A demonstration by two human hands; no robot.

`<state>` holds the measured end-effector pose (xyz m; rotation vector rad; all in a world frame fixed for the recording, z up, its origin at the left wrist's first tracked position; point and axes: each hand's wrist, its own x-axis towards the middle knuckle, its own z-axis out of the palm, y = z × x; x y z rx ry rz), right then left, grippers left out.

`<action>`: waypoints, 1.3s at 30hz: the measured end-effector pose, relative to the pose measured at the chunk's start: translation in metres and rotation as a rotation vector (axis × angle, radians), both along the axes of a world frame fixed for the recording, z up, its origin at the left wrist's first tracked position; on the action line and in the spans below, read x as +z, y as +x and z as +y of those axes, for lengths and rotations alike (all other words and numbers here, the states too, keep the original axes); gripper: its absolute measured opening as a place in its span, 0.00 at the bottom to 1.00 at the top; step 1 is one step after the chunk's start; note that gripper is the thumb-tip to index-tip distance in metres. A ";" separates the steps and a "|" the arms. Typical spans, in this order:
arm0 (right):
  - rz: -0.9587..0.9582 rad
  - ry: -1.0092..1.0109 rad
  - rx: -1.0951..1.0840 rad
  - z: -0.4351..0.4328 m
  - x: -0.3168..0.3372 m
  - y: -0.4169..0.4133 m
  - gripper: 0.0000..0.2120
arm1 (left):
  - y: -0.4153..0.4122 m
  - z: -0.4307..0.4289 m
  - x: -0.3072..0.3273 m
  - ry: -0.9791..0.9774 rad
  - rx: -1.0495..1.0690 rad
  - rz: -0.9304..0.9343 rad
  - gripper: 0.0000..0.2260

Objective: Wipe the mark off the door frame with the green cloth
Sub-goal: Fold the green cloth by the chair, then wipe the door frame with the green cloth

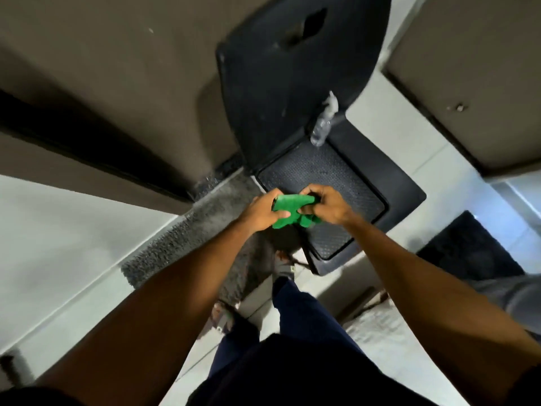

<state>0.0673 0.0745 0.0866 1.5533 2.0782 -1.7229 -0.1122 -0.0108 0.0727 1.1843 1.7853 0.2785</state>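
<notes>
A green cloth (288, 209) is bunched between both hands at the centre of the view, above a black chair seat. My left hand (260, 210) grips its left side with the thumb over the fabric. My right hand (328, 205) pinches its right end, fingers curled in. The brown door frame (87, 168) with a dark gap runs across the left, well away from the cloth. I cannot make out the mark on it.
A black plastic chair (336, 171) stands straight ahead with a clear plastic bottle (323, 121) on it. A grey doormat (199, 230) lies on the white tiled floor at the left. A dark mat (471, 250) lies at the right. My feet (281, 268) stand below.
</notes>
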 end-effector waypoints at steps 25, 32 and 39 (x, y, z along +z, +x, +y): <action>0.990 1.039 -0.069 -0.141 0.442 -0.349 0.11 | -0.259 -0.167 0.447 1.253 0.442 1.156 0.20; 1.149 1.349 -0.007 -0.148 0.554 -0.398 0.17 | -0.303 -0.168 0.553 1.183 0.489 1.497 0.24; 0.743 1.893 -0.067 -0.124 0.564 -0.422 0.21 | -0.348 -0.187 0.570 1.042 0.535 1.682 0.26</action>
